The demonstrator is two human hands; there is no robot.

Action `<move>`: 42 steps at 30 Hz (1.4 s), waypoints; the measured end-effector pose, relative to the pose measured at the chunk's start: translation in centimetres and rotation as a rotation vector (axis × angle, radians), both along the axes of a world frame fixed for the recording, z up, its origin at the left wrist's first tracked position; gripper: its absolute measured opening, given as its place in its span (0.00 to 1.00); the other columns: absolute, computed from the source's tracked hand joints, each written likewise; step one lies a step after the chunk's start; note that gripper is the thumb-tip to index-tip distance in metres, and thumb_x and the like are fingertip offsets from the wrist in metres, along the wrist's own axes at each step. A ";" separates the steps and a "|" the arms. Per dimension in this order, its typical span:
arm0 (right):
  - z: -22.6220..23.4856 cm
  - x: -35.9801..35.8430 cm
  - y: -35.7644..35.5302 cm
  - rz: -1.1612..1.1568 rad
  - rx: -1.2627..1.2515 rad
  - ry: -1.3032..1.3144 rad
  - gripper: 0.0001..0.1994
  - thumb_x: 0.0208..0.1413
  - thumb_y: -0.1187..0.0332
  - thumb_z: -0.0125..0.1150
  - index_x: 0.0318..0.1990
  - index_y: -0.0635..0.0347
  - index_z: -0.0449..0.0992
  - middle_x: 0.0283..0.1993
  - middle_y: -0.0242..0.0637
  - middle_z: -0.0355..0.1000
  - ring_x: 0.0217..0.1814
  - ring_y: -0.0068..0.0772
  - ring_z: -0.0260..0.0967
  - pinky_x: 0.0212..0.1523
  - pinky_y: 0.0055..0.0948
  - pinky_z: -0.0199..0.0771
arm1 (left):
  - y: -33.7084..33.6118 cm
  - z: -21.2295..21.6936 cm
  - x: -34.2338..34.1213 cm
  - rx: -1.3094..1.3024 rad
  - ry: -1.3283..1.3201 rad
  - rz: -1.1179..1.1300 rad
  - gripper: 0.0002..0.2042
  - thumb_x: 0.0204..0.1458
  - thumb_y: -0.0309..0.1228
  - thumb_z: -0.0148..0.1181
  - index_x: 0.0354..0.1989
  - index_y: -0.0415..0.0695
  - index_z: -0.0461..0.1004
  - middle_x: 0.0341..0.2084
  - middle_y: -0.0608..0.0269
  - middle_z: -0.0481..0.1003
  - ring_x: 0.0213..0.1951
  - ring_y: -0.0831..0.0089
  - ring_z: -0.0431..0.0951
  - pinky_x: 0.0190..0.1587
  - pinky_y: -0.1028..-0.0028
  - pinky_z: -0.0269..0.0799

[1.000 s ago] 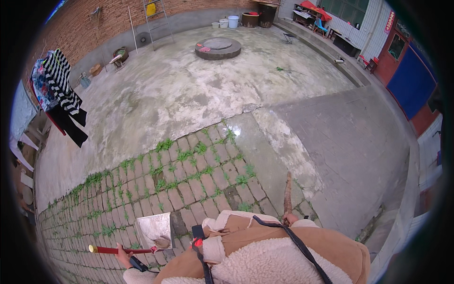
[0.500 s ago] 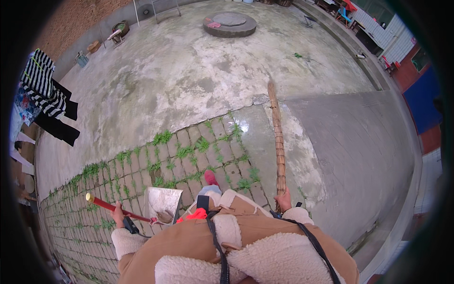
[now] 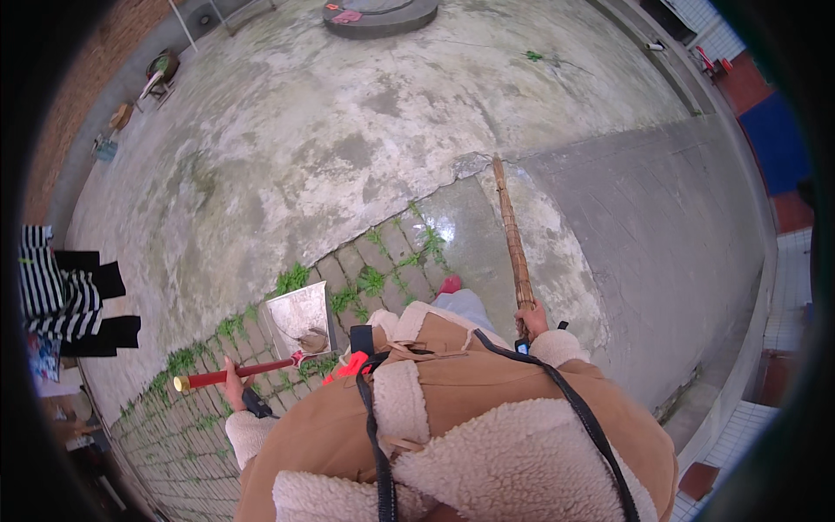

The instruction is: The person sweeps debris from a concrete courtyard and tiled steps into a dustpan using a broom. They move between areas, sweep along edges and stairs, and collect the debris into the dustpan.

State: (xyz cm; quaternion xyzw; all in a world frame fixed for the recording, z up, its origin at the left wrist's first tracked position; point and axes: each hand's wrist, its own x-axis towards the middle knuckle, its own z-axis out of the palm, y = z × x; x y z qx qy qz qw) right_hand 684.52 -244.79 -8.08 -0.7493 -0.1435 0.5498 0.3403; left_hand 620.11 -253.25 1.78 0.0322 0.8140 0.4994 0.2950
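My left hand (image 3: 233, 385) is closed round the red handle of a dustpan (image 3: 300, 306), whose pale metal pan hangs over the weedy paving in front of me. Something brownish lies in the pan near the handle joint. At the handle's free end is a yellowish cap. On the right, my right hand (image 3: 532, 320) grips the near end of a long straw broom (image 3: 510, 230). The bound bundle of stalks points forward, its far tip close to the cracked edge of the concrete. Whether that tip touches the ground I cannot tell.
Brick paving (image 3: 350, 261) with weeds in its joints meets rough concrete along a broken edge. A round concrete slab (image 3: 383, 23) stands far ahead. Striped and black clothes (image 3: 74, 291) hang at the left. A smooth grey concrete strip (image 3: 644, 226) runs along the right.
I have stepped forward, and a red shoe now shows farther right. The dustpan has come up and forward in my left hand. My right hand, with the broom, is farther forward too.
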 end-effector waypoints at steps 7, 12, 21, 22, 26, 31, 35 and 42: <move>-4.1 11.5 22.1 -0.101 -0.041 0.120 0.18 0.36 0.82 0.53 0.38 0.61 0.60 0.14 0.37 0.59 0.09 0.32 0.58 0.08 0.31 0.59 | 22.7 -1.1 9.6 -0.008 0.088 -0.005 0.15 0.41 0.42 0.62 0.28 0.45 0.66 0.25 0.65 0.69 0.26 0.73 0.71 0.17 0.75 0.72; -2.4 22.6 36.1 -0.158 -0.172 0.028 0.20 0.35 0.82 0.53 0.40 0.63 0.61 0.17 0.38 0.62 0.11 0.32 0.60 0.09 0.32 0.60 | 40.2 -0.6 20.2 -0.023 0.140 0.126 0.16 0.40 0.41 0.63 0.29 0.44 0.66 0.25 0.64 0.68 0.23 0.73 0.68 0.16 0.75 0.71; 2.7 37.1 59.2 -0.377 0.010 0.005 0.24 0.37 0.82 0.52 0.46 0.60 0.58 0.20 0.36 0.62 0.13 0.29 0.60 0.10 0.28 0.60 | 72.2 6.4 36.9 0.024 0.107 -0.018 0.22 0.41 0.50 0.59 0.25 0.42 0.63 0.19 0.64 0.64 0.20 0.73 0.66 0.14 0.73 0.69; 3.0 38.3 61.3 -0.396 0.044 0.044 0.24 0.37 0.83 0.52 0.46 0.59 0.58 0.20 0.36 0.62 0.14 0.28 0.60 0.10 0.28 0.61 | 75.6 6.5 38.8 0.113 0.121 -0.086 0.22 0.41 0.51 0.58 0.23 0.43 0.62 0.17 0.65 0.63 0.19 0.72 0.65 0.13 0.73 0.68; 2.9 42.3 66.3 -0.506 -0.010 0.126 0.26 0.36 0.84 0.53 0.48 0.59 0.58 0.18 0.37 0.62 0.12 0.31 0.60 0.11 0.32 0.62 | 87.0 5.8 44.6 0.068 0.043 -0.123 0.25 0.39 0.56 0.57 0.22 0.44 0.61 0.16 0.66 0.62 0.17 0.72 0.65 0.13 0.74 0.68; 0.6 46.4 76.9 -0.616 -0.015 0.051 0.22 0.34 0.83 0.55 0.43 0.64 0.63 0.18 0.39 0.63 0.12 0.33 0.62 0.11 0.33 0.64 | 108.0 2.4 51.0 0.103 -0.028 -0.262 0.26 0.38 0.56 0.58 0.25 0.43 0.62 0.21 0.64 0.63 0.17 0.73 0.64 0.13 0.74 0.68; 1.5 50.2 86.0 -0.766 -0.087 0.012 0.17 0.33 0.81 0.54 0.36 0.67 0.62 0.16 0.41 0.62 0.11 0.34 0.62 0.10 0.34 0.64 | 123.9 1.4 56.8 0.115 0.002 -0.374 0.25 0.40 0.53 0.58 0.26 0.41 0.63 0.21 0.63 0.64 0.15 0.74 0.63 0.11 0.77 0.66; 4.0 60.8 103.4 -1.053 0.016 -0.151 0.08 0.36 0.81 0.52 0.28 0.67 0.63 0.12 0.40 0.60 0.09 0.33 0.60 0.08 0.32 0.62 | 148.8 3.7 70.5 0.121 0.044 -0.524 0.25 0.40 0.52 0.58 0.29 0.38 0.65 0.24 0.60 0.67 0.18 0.72 0.66 0.11 0.75 0.66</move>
